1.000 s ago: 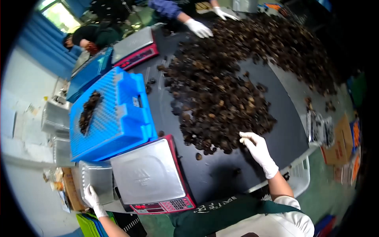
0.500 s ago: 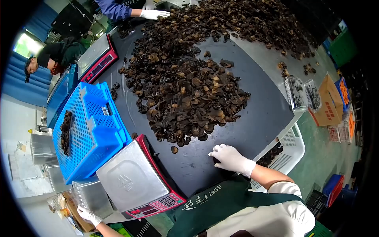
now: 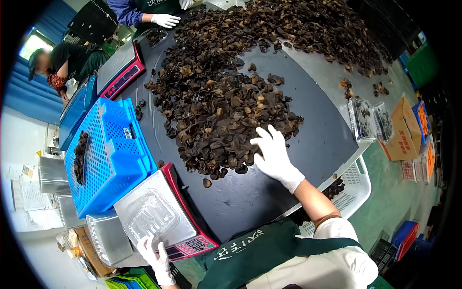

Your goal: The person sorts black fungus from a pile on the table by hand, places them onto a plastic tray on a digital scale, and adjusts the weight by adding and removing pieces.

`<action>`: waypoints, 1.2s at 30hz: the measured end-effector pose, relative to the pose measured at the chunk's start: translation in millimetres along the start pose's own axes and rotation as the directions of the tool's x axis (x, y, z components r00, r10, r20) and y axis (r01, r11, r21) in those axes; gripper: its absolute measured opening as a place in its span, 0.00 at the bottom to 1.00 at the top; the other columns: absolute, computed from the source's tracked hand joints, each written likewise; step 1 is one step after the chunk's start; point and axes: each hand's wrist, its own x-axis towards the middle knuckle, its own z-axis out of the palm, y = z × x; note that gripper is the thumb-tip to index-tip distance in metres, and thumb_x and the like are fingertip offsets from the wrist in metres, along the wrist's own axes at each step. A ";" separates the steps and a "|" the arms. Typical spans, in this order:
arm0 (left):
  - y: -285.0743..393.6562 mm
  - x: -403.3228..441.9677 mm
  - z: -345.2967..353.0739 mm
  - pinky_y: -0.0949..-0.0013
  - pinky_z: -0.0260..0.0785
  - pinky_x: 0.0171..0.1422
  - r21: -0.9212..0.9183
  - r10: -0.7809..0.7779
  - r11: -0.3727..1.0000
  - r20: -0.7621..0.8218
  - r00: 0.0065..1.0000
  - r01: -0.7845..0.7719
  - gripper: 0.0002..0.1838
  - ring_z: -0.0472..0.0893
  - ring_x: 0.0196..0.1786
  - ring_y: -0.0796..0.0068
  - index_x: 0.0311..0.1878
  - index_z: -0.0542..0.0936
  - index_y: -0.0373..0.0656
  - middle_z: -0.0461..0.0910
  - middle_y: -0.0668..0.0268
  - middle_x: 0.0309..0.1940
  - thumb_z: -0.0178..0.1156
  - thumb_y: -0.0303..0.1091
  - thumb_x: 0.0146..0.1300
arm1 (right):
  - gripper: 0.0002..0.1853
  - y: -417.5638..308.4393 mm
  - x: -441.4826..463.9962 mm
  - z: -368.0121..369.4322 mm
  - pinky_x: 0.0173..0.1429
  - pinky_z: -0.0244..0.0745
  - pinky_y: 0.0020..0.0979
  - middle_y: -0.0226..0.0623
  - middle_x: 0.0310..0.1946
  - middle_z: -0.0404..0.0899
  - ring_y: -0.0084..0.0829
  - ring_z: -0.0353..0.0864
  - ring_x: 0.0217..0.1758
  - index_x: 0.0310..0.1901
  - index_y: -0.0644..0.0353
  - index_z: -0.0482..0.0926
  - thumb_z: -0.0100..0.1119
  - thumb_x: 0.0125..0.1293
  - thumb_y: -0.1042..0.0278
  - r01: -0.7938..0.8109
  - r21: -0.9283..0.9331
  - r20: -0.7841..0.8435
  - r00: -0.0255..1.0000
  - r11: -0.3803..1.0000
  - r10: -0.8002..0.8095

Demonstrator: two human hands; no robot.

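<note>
My left hand [image 3: 156,260], in a white glove, is at the near edge of a red scale [image 3: 195,226], beside a clear plastic tray [image 3: 151,212] lying on its metal plate. Its fingers are apart, and whether they touch the tray cannot be told. My right hand [image 3: 275,158], also gloved, is spread with open fingers at the lower right edge of a large heap of dark wood-ear-like pieces [image 3: 216,115]. The heap lies on the dark table [image 3: 240,202]. One loose piece [image 3: 207,183] rests just below the heap.
Left of the table stand a blue crate [image 3: 106,154], stacked clear trays [image 3: 109,239] and a second scale [image 3: 118,72]. A co-worker's gloved hand [image 3: 165,20] is at the far side; another person bends at the upper left. A white basket [image 3: 353,192] and cardboard box [image 3: 402,130] are right.
My left hand has moved from the stacked trays to the scale, where a clear tray now lies. My right hand has opened and reached up to the heap. The co-worker's hand shifted slightly left.
</note>
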 end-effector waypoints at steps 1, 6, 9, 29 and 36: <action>14.3 -0.4 0.0 0.54 0.65 0.59 -0.107 -0.057 0.993 -0.104 0.993 0.046 0.14 0.72 0.52 0.57 0.47 0.78 0.41 0.71 0.57 0.46 0.63 0.30 0.57 | 0.19 -2.9 -5.4 -0.8 0.68 0.57 0.54 0.44 0.61 0.70 0.53 0.62 0.67 0.48 0.53 0.77 0.57 0.51 0.70 0.045 0.051 0.027 0.999 0.998 -0.047; 101.9 25.4 22.7 0.56 0.61 0.66 -0.405 -0.031 0.914 -0.104 0.994 -0.014 0.18 0.71 0.58 0.57 0.54 0.76 0.42 0.70 0.55 0.52 0.62 0.30 0.59 | 0.12 -21.4 -56.9 -1.9 0.66 0.59 0.51 0.33 0.50 0.76 0.40 0.71 0.58 0.36 0.51 0.81 0.64 0.46 0.70 0.344 0.096 0.170 0.919 0.934 -0.356; 158.0 73.2 61.5 0.54 0.64 0.64 -0.395 0.099 0.912 -0.043 0.994 -0.108 0.21 0.71 0.59 0.52 0.52 0.80 0.45 0.73 0.56 0.54 0.68 0.30 0.53 | 0.10 -21.4 -70.3 -7.4 0.59 0.65 0.45 0.30 0.45 0.77 0.38 0.73 0.54 0.34 0.48 0.80 0.64 0.46 0.71 0.374 0.169 0.133 0.908 0.912 -0.397; 159.5 27.7 135.9 0.41 0.53 0.69 -0.359 0.352 0.877 0.026 0.936 -0.320 0.14 0.64 0.66 0.45 0.43 0.84 0.51 0.75 0.60 0.58 0.66 0.33 0.50 | 0.21 -5.7 -117.0 -26.7 0.74 0.47 0.54 0.26 0.57 0.72 0.38 0.64 0.65 0.49 0.38 0.80 0.66 0.49 0.59 0.386 0.198 0.215 0.880 0.901 -0.424; 158.6 51.9 163.4 0.43 0.43 0.75 -0.243 -0.134 0.959 0.055 0.989 0.143 0.34 0.51 0.74 0.39 0.68 0.71 0.51 0.54 0.46 0.73 0.67 0.41 0.55 | 0.40 14.3 -94.4 -22.7 0.72 0.45 0.59 0.51 0.67 0.58 0.56 0.53 0.69 0.64 0.53 0.69 0.68 0.48 0.49 -0.019 -0.065 0.226 0.974 0.998 0.034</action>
